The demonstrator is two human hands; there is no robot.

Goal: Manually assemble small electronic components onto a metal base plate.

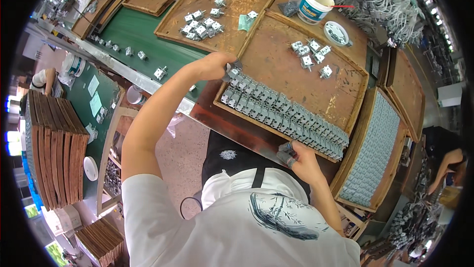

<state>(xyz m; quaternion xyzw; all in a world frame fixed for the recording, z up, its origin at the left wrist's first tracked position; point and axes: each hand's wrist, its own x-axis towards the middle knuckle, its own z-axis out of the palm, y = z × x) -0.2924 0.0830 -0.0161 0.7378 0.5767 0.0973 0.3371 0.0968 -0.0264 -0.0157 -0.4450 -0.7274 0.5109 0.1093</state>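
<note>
Sitting at the middle of the bench is a wooden tray point(340, 100), and it is carrying two packed rows of grey metal parts point(286, 114) along its near edge. The left hand point(213, 65) is reaching to the far end of those rows, fingers closing on the end part point(233, 72). The right hand point(302, 161) is resting just below the tray's near rim, curled around a small grey part point(286, 149). Loose parts point(311, 52) are lying scattered farther up the tray.
</note>
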